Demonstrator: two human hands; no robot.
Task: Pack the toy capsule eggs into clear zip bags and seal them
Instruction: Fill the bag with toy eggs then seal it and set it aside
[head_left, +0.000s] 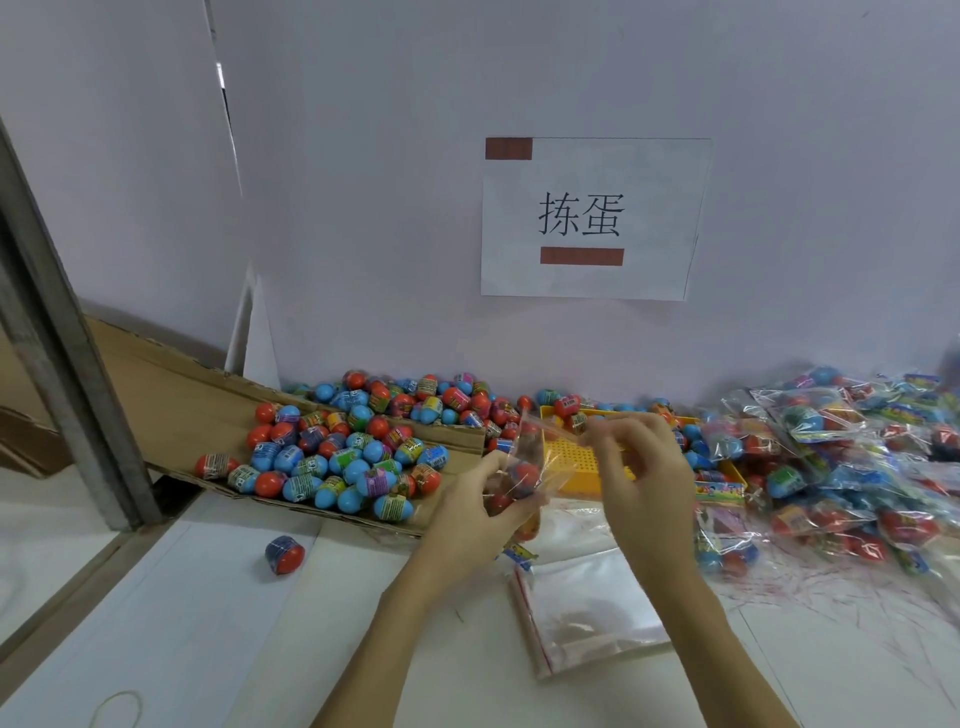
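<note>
Room: white bench (218, 613) pushed up against a pale wall, with a paper sign (592, 218) taped right above where I'm working. I'll place everything off the yellow tray (566, 462), which sits under that sign.

Progress: somewhere in the middle, I'd say. Plenty already bagged, plenty loose.

Done pile: right of the yellow tray there's a heap of filled bags (841, 467), each with a few red and blue eggs inside. They look closed, but I can't check every zip from here.

Still to do: left of the tray, a big spread of loose eggs (332, 457) on a flattened cardboard box (171, 410), with more banked up behind the tray along the wall. One stray egg (284, 554) sits alone on the bench, well left and nearer me than the tray.

Bag in hand: the current zip bag (524, 467) is just in front of the tray, with at least a couple of red eggs in it. Exact count, can't tell.

Left hand (478, 514): wrapped round the bottom of that bag, gripping the eggs through the plastic.

Right hand (644, 462): fingertips pinching the top edge of the same bag, by the red zip line. My guess is I'm on the sealing step; I can't tell if the zip is closed yet.

Spares: stack of empty bags (587, 608) lying flat on the bench, nearer me than the tray.

Tray contents: a few eggs at its far edge, otherwise mostly bare yellow.
</note>
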